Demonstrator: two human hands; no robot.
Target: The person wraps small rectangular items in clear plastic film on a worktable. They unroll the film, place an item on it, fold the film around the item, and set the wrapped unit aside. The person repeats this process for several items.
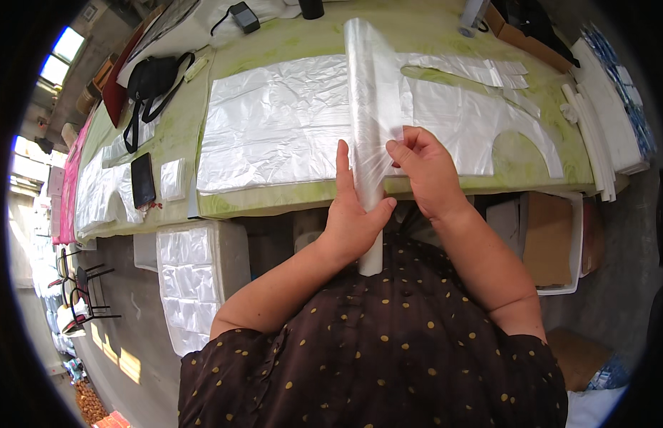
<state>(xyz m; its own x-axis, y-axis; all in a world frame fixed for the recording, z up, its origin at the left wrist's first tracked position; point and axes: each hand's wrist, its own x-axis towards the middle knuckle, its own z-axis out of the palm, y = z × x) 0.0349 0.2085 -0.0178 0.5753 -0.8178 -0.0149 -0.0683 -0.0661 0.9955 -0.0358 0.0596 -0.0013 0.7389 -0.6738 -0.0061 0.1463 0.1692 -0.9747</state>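
A long roll of clear plastic film point(361, 93) stands lengthwise before me, its near end against my shirt and its far end over the table. My left hand point(355, 217) is around the lower part of the roll, thumb across the front and one finger stretched up along its left side. With thumb and forefinger, my right hand point(425, 167) pinches the loose edge of the film and pulls it taut to the right. Beneath the roll lies a flattened sheet of clear plastic point(274, 128), wrinkled, with a curved cutout and strap-like ends on the right.
A green-patterned table point(288, 43) spans the front. Left on it are a black bag point(151, 77), a phone point(142, 180) and a small folded plastic packet point(173, 178). White rolls point(592, 143) lie at the right edge. Below stand a bin of packets point(187, 278) and a white box point(572, 250).
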